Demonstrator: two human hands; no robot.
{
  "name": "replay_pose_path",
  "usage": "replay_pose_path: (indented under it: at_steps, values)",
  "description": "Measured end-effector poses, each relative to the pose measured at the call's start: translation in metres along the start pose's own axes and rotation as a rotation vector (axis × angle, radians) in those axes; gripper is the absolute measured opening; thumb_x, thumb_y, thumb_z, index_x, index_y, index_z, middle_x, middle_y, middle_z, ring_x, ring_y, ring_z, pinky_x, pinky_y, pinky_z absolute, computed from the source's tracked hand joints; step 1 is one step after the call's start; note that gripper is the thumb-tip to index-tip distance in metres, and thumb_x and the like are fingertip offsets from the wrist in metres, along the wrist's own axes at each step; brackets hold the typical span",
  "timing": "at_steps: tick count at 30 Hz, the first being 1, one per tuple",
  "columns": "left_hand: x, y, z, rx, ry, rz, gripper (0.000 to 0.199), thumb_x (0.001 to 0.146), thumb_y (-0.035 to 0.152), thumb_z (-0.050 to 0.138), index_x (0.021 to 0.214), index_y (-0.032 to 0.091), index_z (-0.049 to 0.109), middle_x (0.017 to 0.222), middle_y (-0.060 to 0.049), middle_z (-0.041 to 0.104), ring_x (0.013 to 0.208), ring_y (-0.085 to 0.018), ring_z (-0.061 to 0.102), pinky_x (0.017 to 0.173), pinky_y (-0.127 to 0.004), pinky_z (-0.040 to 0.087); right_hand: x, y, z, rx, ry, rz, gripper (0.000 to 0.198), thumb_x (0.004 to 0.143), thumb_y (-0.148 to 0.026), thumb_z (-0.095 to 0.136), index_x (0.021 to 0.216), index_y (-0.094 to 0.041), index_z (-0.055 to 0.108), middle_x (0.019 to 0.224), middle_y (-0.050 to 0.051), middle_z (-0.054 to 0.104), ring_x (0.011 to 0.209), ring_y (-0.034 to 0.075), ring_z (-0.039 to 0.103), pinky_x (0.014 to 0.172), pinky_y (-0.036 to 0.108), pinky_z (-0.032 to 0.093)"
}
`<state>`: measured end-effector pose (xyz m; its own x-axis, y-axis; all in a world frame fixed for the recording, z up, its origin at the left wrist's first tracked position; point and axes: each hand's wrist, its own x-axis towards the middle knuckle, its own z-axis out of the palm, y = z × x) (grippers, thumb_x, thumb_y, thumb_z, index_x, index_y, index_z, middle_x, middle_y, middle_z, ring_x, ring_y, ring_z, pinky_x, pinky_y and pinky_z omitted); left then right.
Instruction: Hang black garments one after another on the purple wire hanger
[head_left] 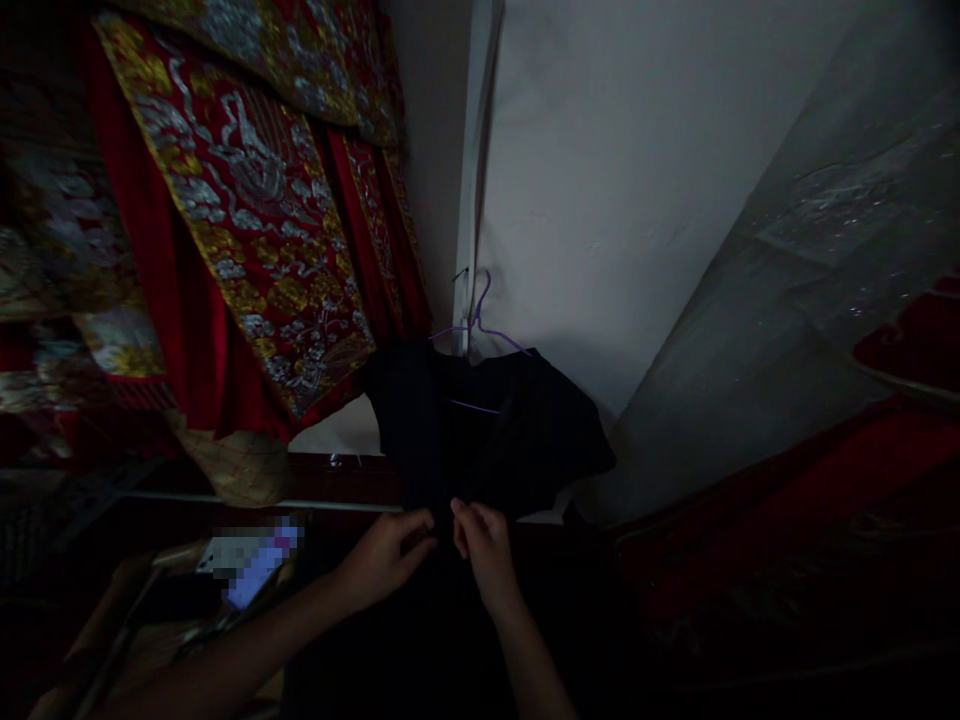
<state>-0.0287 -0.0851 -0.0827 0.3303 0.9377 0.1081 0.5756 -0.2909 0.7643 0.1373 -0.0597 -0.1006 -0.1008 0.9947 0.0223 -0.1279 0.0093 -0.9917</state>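
A dark short-sleeved top hangs in front of me on a thin purple wire hanger, its neck open at the front. My left hand is at the left of its front, thumb and forefinger curled together in a pinch on the dark cloth. Close beside it, my right hand has its fingers folded in and the thumb pressed on them, at the other side of the front. In the gloom the exact bit of cloth between the fingers is hard to make out. The lower part of the top merges into black.
Red embroidered cloths with gold and silver patterns hang at the left. Behind the hanger is a pale wall with a vertical strip. Clear plastic sheeting covers the right side. At lower left lies a pixelated bright phone-like object.
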Motion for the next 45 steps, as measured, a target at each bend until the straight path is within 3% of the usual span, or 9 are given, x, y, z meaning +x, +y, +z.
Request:
replay_pose_path:
  at_steps: [3,6,10,18,23,29,35,41,45]
  values:
    - [0.0,0.001,0.002,0.006,0.019,0.017,0.011,0.089,0.022,0.055,0.087,0.016,0.064,0.077,-0.002,0.067,0.07,-0.015,0.062,0.067,-0.023,0.045,-0.001,0.0,0.001,-0.013,0.004,-0.038,0.048,0.081,-0.063,0.061,0.062,-0.02,0.051,0.052,-0.004,0.044,0.048,0.01,0.041,0.051,0.024,0.034]
    - [-0.001,0.004,-0.001,-0.043,-0.007,0.059,0.017,0.089,0.018,0.052,0.098,0.016,0.067,0.089,-0.005,0.072,0.079,-0.017,0.067,0.074,-0.025,0.049,-0.003,0.001,0.005,-0.085,-0.008,-0.121,0.038,0.081,-0.056,0.066,0.075,-0.02,0.054,0.065,-0.002,0.055,0.06,0.013,0.052,0.059,0.025,0.042]
    - [-0.002,0.006,-0.005,-0.076,-0.061,0.089,0.026,0.089,0.013,0.05,0.106,0.018,0.068,0.101,-0.005,0.074,0.092,-0.019,0.07,0.085,-0.026,0.05,-0.005,0.004,0.004,-0.199,-0.061,-0.129,0.039,0.087,-0.055,0.06,0.071,-0.021,0.051,0.064,-0.002,0.054,0.06,0.014,0.051,0.058,0.025,0.041]
    - [-0.003,0.001,-0.002,0.033,-0.038,0.076,0.011,0.087,0.016,0.052,0.089,0.017,0.063,0.082,-0.002,0.068,0.073,-0.015,0.064,0.069,-0.023,0.047,-0.004,0.0,-0.003,-0.289,0.08,-0.222,0.04,0.089,-0.051,0.057,0.066,-0.02,0.048,0.061,-0.004,0.047,0.059,0.012,0.046,0.057,0.024,0.037]
    - [-0.004,0.0,0.001,0.057,-0.043,0.107,0.013,0.088,0.014,0.051,0.092,0.018,0.062,0.083,-0.002,0.068,0.074,-0.014,0.064,0.068,-0.022,0.045,-0.006,-0.004,-0.002,-0.291,0.129,-0.255,0.037,0.084,-0.05,0.064,0.066,-0.02,0.051,0.061,-0.003,0.049,0.059,0.013,0.048,0.058,0.025,0.039]
    - [-0.005,0.0,0.002,0.126,-0.054,0.135,0.019,0.087,0.011,0.049,0.098,0.02,0.063,0.091,-0.005,0.071,0.079,-0.017,0.068,0.072,-0.024,0.047,-0.001,-0.001,0.001,-0.304,0.088,-0.143,0.036,0.081,-0.054,0.066,0.071,-0.019,0.059,0.06,-0.001,0.055,0.058,0.015,0.051,0.057,0.026,0.039]
    - [-0.005,-0.001,0.002,0.139,-0.039,0.115,0.015,0.089,0.012,0.05,0.095,0.02,0.062,0.087,-0.003,0.07,0.076,-0.016,0.067,0.069,-0.023,0.046,-0.002,-0.008,-0.011,-0.295,-0.069,-0.092,0.044,0.084,-0.059,0.062,0.065,-0.019,0.059,0.056,-0.001,0.055,0.054,0.013,0.05,0.052,0.024,0.037]
    - [-0.005,-0.003,0.007,0.081,-0.05,0.118,0.019,0.091,0.011,0.049,0.099,0.02,0.063,0.09,-0.003,0.071,0.079,-0.015,0.067,0.071,-0.022,0.046,-0.001,-0.021,-0.02,-0.146,-0.29,0.188,0.053,0.076,-0.07,0.06,0.069,-0.017,0.061,0.044,-0.001,0.056,0.036,0.01,0.046,0.04,0.021,0.028]
    - [-0.002,-0.002,0.008,0.04,-0.042,0.125,0.016,0.091,0.013,0.048,0.098,0.018,0.062,0.088,-0.004,0.071,0.076,-0.016,0.067,0.069,-0.023,0.046,0.001,-0.037,-0.016,-0.027,-0.268,0.252,0.051,0.073,-0.066,0.064,0.071,-0.015,0.062,0.046,0.001,0.06,0.034,0.008,0.044,0.038,0.02,0.02]
